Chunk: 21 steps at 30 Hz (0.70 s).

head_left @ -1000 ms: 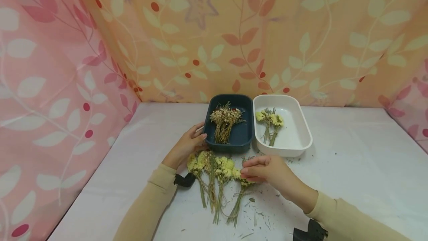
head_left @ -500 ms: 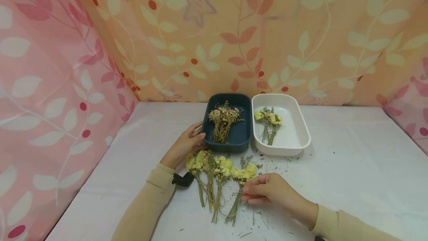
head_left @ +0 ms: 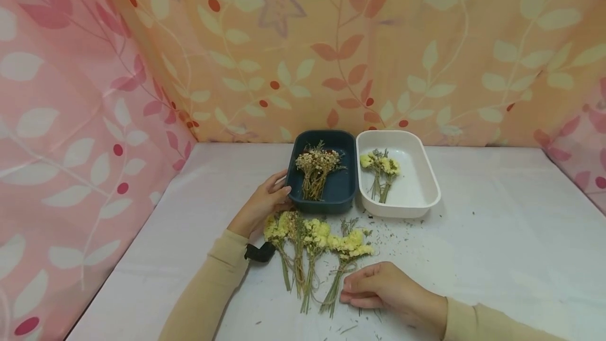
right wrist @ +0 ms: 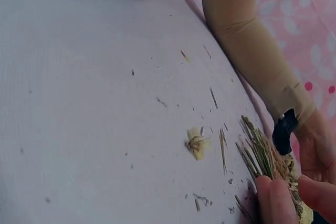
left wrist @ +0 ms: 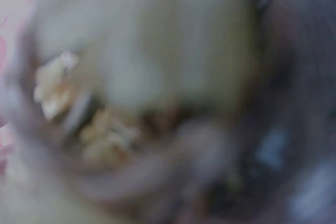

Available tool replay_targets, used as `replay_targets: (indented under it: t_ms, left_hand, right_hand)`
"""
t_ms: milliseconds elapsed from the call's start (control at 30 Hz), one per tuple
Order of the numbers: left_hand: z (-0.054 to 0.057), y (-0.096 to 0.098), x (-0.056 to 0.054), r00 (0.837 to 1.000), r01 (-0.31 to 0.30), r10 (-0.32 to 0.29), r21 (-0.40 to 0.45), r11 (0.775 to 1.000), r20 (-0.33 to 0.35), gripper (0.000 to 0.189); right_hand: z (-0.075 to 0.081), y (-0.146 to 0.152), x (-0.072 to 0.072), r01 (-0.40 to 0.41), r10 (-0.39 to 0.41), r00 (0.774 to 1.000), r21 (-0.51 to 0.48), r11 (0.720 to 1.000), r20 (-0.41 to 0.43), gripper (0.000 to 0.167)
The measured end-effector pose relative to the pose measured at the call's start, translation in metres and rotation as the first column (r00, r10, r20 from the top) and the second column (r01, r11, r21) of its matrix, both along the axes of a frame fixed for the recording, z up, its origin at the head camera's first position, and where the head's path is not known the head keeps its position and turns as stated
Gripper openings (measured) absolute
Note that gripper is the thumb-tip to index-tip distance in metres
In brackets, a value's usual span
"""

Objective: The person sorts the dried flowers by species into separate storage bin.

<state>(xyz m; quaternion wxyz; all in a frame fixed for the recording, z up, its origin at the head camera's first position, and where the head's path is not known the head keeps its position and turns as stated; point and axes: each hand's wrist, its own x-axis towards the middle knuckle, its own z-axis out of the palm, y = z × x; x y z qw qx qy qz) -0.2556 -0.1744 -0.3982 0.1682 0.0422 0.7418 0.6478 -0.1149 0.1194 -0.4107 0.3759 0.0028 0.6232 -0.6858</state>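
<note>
My left hand (head_left: 262, 201) rests against the left side of a dark blue tray (head_left: 343, 188), thumb at its rim. Several dried flower bunches lie in front of the tray, heads away from me and stems toward me. The rightmost yellow bunch (head_left: 349, 246) is tied with twine. Just right of its stems is my right hand (head_left: 379, 288), fingers loosely bent and palm side toward the bunch. In the right wrist view, a gap shows between the right thumb (right wrist: 317, 195) and fingers (right wrist: 281, 205). The left wrist view is mostly blurred, with pale flower heads (left wrist: 55, 90) close up.
Beige dried bunches (head_left: 317, 170) lie inside the blue tray. A white tray (head_left: 416, 183) beside it holds two yellow bunches (head_left: 382, 167). Stem bits and a loose yellow flower piece (right wrist: 197, 142) are scattered on the white tabletop (right wrist: 79, 103). Patterned curtains (head_left: 284, 67) hang behind.
My right hand has drawn back from the rightmost bunch's flower heads, toward me and down along its stems, uncovering the yellow heads. My left hand has stayed at the blue tray.
</note>
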Motion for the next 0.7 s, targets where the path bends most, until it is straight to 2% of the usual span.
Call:
replay_targets:
  t_ms: [433, 700]
  left_hand:
    - [-0.002, 0.001, -0.002, 1.000, -0.007, 0.007, 0.000, 1.000, 0.003, 0.063]
    - [-0.001, 0.001, 0.000, 1.000, 0.001, -0.001, 0.002, 1.000, -0.004, 0.062]
  right_hand:
    - [0.000, -0.008, -0.001, 0.053, -0.044, 0.991, -0.063, 0.997, 0.126, 0.049]
    - [0.000, -0.018, -0.005, 0.039, -0.029, 0.988, -0.063, 0.997, 0.153, 0.032]
